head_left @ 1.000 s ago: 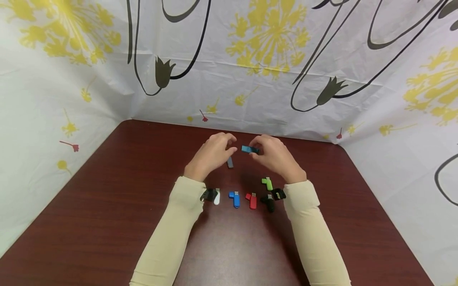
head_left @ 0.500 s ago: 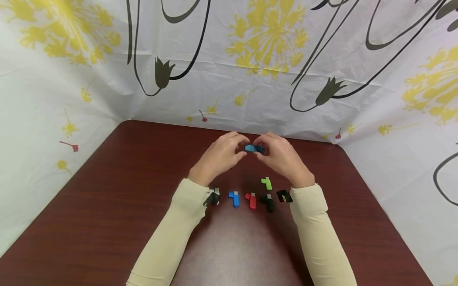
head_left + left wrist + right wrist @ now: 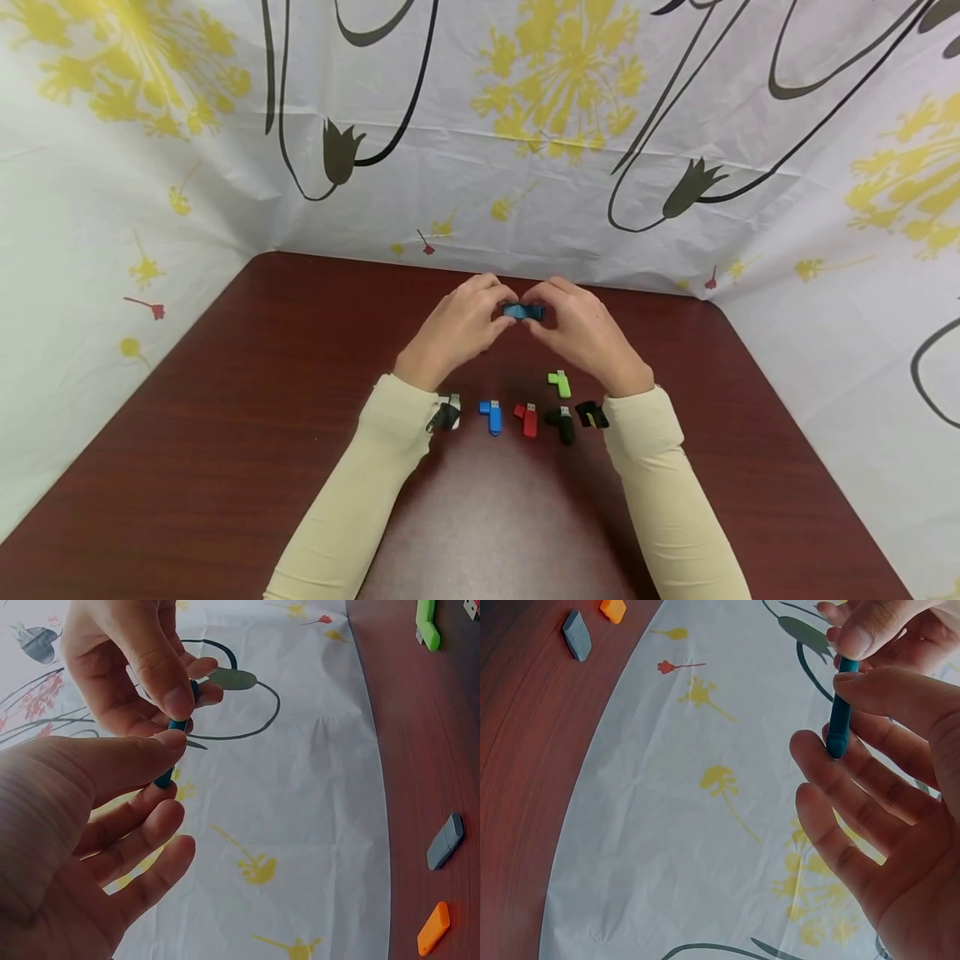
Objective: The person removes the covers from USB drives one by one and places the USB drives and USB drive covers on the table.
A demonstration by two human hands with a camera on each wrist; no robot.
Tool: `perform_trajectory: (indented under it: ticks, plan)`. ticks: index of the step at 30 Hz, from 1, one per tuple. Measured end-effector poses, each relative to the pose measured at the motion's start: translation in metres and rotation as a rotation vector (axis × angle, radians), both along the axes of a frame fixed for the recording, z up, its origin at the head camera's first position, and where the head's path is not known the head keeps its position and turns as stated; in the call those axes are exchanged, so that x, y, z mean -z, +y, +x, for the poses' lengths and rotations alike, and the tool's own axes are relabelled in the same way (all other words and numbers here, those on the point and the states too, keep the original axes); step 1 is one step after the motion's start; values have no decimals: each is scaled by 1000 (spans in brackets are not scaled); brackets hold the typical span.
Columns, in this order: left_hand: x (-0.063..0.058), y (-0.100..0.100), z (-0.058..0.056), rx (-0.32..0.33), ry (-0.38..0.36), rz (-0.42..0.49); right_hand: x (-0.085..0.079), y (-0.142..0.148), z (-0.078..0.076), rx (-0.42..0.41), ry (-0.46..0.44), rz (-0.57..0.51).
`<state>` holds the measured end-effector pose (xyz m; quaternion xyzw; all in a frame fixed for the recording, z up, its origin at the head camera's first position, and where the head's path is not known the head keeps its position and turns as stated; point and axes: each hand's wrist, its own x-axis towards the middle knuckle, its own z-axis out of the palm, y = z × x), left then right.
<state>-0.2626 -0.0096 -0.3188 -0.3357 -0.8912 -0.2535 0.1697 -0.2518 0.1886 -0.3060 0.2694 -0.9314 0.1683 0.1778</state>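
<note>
Head view: left hand (image 3: 459, 330) and right hand (image 3: 587, 332) pinch teal stick (image 3: 524, 312) between them

Head view faces forward and down; both wrist views share the hands (image 3: 457, 330) close-up.

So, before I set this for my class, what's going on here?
A person's left hand and right hand both pinch a teal USB stick, held up off the table. On the table, a green one, blue one, red one and black one have their metal plugs showing; a grey one and an orange one lie there too. Whether the teal one is capped, I can't tell.
</note>
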Motion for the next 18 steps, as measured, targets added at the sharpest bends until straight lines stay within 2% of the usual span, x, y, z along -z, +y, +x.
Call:
perform_trajectory:
  ticks: [8, 13, 18]
  plan:
    - [-1, -2, 0, -22, -8, 9, 1, 0, 0, -26, 24, 14]
    - [-1, -2, -1, -11, -31, 23, 1, 1, -1, -45, 71, 12]
    - [-3, -1, -1, -4, -44, 17, 1, 1, -1, -48, 79, 10]
